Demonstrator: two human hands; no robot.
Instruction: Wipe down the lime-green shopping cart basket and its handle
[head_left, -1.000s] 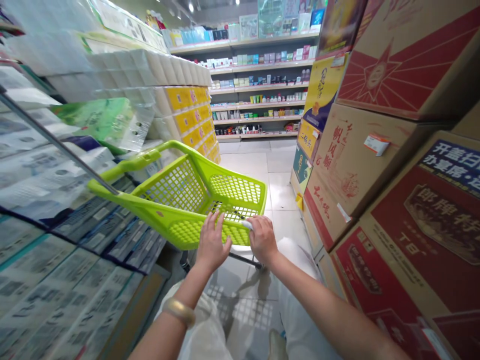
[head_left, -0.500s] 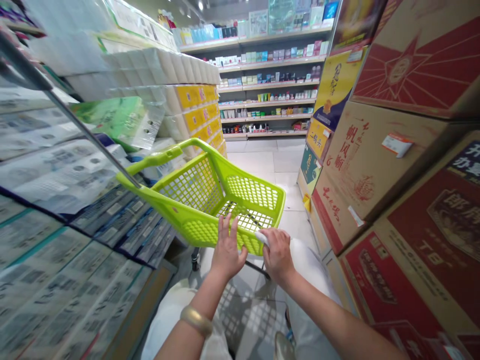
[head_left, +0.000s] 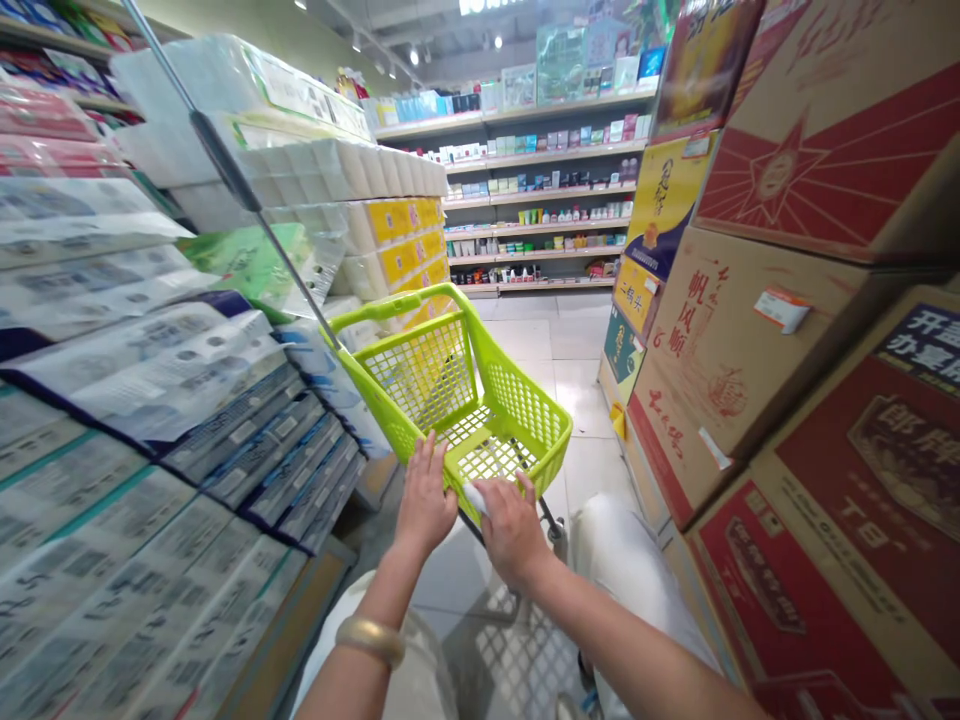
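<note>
A lime-green plastic shopping cart [head_left: 525, 390] with latticed walls stands in front of me, tilted in the view, its basket bare inside. My left hand [head_left: 427, 495], with a gold bangle at the wrist, rests on the cart's near side, fingers stretched over the rim. Close to it, my right hand [head_left: 511, 525] is closed around a small white cloth-like piece [head_left: 474, 497] and presses it at the near rim. Most of that piece is hidden under the fingers, so its exact kind is unclear. A thin metal pole [head_left: 289, 265] with a grey sleeve rises from the cart's left corner.
Wrapped tissue packs [head_left: 225, 450] are stacked high along the left, with paper rolls [head_left: 352, 170] behind. Large cardboard cartons [head_left: 720, 340] line the right side. Pale floor tiles [head_left: 525, 350] lead to shelves [head_left: 540, 200] of small boxes and bottles at the back.
The cart has turned and sits lower in the view, its pole now steeper. Both hands have shifted left, the right one with the white piece staying at the near rim.
</note>
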